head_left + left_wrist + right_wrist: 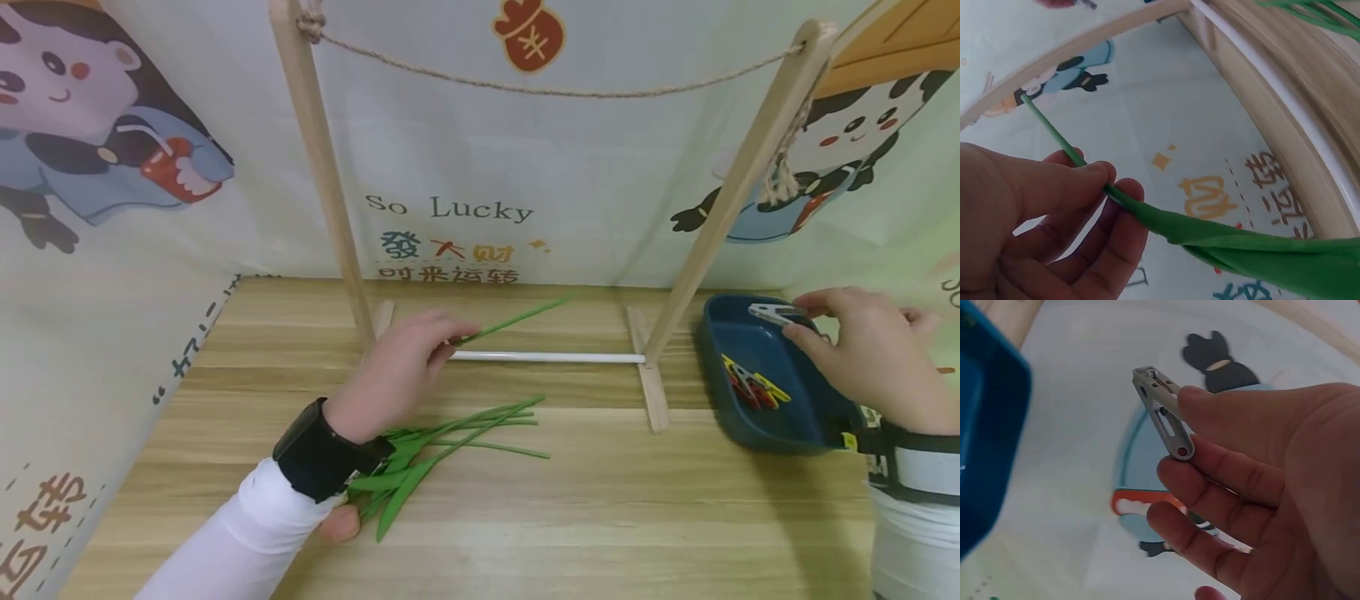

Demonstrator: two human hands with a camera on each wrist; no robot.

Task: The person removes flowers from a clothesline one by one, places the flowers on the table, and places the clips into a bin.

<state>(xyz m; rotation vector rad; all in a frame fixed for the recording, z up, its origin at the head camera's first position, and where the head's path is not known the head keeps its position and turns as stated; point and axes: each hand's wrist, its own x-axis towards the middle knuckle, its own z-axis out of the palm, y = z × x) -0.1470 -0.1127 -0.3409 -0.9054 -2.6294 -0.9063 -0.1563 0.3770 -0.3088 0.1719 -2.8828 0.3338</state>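
Note:
My left hand [397,367] pinches the stem of a green leaf [1122,199] between thumb and fingertips. In the left wrist view the broad blade stretches to the lower right; in the head view the thin stem points up and right, above a white rod. Below that hand a bunch of long-stemmed green leaves [457,446] lies on the wooden tabletop, partly hidden by the wrist. At the right, my right hand [873,350] pinches a grey clothespin [1163,412] between thumb and fingers, over a dark blue tray [813,408]. More clothespins [753,383], yellow and red, lie inside.
A wooden stand has a left post [322,167], a right post [720,212] and a sagging twine line [555,90] tied between them. Low down, the white rod [547,357] joins the posts. A printed cloth [600,183] covers the wall behind.

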